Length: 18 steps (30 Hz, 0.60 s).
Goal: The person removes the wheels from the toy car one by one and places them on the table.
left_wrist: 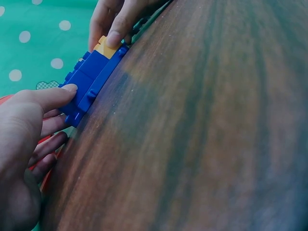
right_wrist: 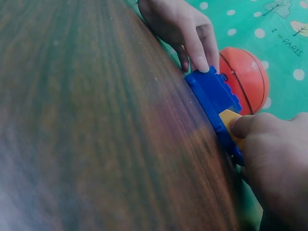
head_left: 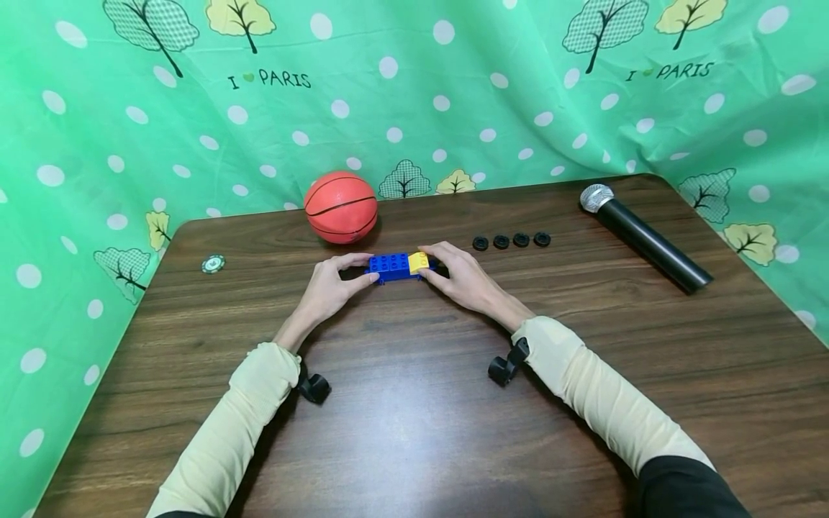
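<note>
Blue toy bricks point(head_left: 389, 266) sit on a long, low blue base point(left_wrist: 98, 83), with a yellow toy brick point(head_left: 419, 262) at its right end. My left hand point(head_left: 327, 286) pinches the left end of the blue bricks, thumb on the near side and fingers behind. At the other end my right hand point(head_left: 468, 279) grips the yellow brick between thumb and fingers. In the right wrist view the yellow brick's sloped side point(right_wrist: 228, 117) shows beside the thumb, and the rest is covered by that hand.
A red toy basketball point(head_left: 340, 207) stands just behind the left hand. Several small black wheels point(head_left: 501, 242) lie in a row right of the bricks. A black microphone point(head_left: 648, 237) lies at the far right, and a round green-and-white chip point(head_left: 213, 264) at the left.
</note>
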Tool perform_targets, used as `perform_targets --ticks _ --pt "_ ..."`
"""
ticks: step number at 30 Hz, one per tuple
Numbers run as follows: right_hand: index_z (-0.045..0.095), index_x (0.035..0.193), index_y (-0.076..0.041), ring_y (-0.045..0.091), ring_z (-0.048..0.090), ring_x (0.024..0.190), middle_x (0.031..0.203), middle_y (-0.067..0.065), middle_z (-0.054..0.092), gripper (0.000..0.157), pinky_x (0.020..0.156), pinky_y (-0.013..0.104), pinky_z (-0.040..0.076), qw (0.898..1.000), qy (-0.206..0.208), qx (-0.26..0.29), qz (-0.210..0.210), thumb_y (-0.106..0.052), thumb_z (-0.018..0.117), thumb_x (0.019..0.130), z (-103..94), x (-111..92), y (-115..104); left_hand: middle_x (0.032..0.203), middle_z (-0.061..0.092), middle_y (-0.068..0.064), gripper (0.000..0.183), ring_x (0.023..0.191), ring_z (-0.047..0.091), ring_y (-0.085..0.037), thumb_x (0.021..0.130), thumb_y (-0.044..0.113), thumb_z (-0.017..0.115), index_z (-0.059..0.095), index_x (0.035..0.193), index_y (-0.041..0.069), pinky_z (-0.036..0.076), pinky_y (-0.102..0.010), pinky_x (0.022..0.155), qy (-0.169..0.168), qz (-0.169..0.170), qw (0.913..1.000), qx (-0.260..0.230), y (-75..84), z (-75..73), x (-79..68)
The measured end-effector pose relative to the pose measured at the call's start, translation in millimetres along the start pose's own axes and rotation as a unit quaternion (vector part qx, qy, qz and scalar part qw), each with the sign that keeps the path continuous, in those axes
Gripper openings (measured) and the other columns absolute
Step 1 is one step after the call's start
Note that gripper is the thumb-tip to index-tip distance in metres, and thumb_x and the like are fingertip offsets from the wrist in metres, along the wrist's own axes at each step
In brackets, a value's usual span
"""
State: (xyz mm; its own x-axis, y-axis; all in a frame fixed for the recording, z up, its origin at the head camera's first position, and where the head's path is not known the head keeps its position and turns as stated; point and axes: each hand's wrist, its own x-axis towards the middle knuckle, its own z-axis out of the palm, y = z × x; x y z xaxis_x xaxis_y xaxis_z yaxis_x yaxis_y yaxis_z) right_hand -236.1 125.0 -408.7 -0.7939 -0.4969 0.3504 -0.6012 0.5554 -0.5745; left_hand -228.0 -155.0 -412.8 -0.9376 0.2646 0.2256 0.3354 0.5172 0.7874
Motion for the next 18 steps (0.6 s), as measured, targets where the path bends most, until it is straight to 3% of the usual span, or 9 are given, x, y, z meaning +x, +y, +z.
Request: perform_targets --ticks 18 --pt "0.051 0.149 -0.002 0.031 0.058 0.124 0.134 0.017 0.06 0.055 0.1 0.05 0.048 0.999 -0.011 0.012 0.049 -0.028 0.066 0.104 -8.6 -6.8 0.2 0.125 0.07 -0.009 0.052 0.123 0.059 -0.024 0.091 0.027 0.082 0.064 0.137 0.009 0.042 -0.047 0.106 -0.02 0.003 0.9997 0.01 2.2 -7.3 -6.3"
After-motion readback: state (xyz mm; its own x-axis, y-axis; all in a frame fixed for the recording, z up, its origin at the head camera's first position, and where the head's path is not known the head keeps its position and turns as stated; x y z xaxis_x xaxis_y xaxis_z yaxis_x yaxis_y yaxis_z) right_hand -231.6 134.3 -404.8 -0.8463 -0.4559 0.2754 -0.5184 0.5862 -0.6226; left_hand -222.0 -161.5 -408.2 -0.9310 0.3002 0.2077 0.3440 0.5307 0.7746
